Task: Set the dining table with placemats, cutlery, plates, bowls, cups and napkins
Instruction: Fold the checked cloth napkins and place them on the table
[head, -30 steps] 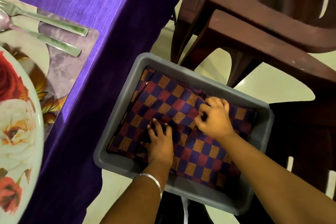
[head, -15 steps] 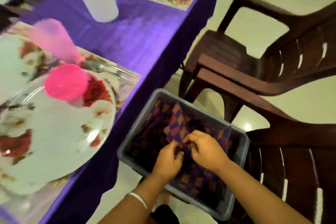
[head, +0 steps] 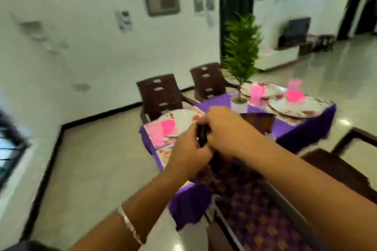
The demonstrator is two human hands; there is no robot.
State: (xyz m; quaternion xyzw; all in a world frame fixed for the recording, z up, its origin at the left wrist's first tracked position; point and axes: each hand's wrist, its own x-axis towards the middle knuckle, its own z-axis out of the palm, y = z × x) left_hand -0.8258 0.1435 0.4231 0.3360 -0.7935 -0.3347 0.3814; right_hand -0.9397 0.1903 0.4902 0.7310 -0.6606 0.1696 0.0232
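Both hands are raised together in front of the purple-clothed table (head: 295, 131). My left hand (head: 188, 152) and my right hand (head: 223, 128) pinch a dark checked napkin (head: 258, 123) between them, and it hangs to the right of my right hand. Below my arms a grey bin (head: 286, 196) holds more checked napkins (head: 253, 212). Floral plates (head: 302, 108) with pink bowls (head: 294, 96) and pink cups (head: 256, 92) stand on the table. The view is motion-blurred.
A potted green plant (head: 241, 55) stands mid-table. Two brown chairs (head: 160, 92) are at the table's far side near the wall, and another brown chair (head: 344, 167) is at the right. Open tiled floor lies to the left.
My hands have lifted a napkin out of the grey bin and risen to table height. The view has swung up from the bin to the whole room.
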